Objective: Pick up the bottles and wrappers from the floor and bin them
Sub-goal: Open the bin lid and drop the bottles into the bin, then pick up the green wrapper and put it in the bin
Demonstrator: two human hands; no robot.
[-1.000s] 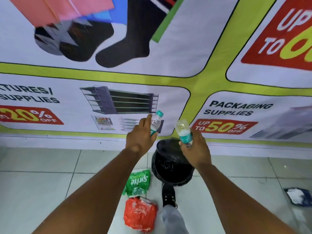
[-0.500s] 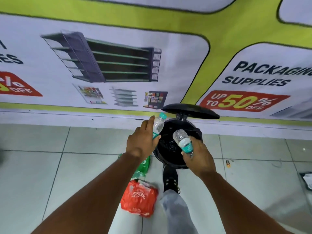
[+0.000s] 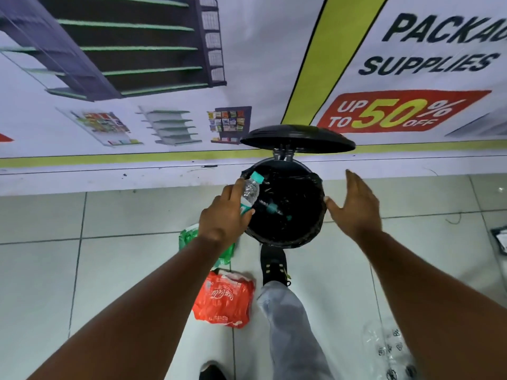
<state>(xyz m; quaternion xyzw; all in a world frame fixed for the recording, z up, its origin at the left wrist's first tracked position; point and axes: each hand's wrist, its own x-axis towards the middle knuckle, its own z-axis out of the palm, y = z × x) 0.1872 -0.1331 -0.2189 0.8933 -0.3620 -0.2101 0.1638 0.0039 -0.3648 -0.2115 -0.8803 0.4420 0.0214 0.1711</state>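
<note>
The left hand (image 3: 223,223) reaches far over the round black bin (image 3: 285,207), its grip wrapped around a ribbed clear bottle (image 3: 250,193). The right hand (image 3: 354,208) hovers right of the rim, grip wide and empty, palm flat.

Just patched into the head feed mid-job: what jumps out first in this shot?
The round black pedal bin stands open at centre against the wall, its lid raised and a shoe on its pedal. The left hand holds a clear plastic bottle with a teal cap over the bin's left rim, while the right hand hovers open and empty on the right. A crumpled red wrapper and a green wrapper lie on the tiles below the left arm.
</note>
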